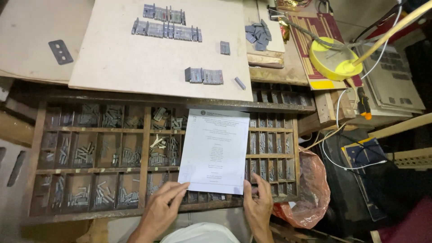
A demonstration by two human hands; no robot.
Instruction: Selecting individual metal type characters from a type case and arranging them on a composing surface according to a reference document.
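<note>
Printed sheet point(214, 150) lying on type case point(90, 173), just beyond both hands; left hand point(161, 208) and right hand point(258, 202) apart, fingers spread, touching near corners.

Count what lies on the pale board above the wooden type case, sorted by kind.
Rows of grey metal type blocks set side by side: 3
Single square grey metal block: 1
Single small grey metal sliver: 1
Total: 5

Both rest on the pale board, clear of the left hand and right hand.
</note>
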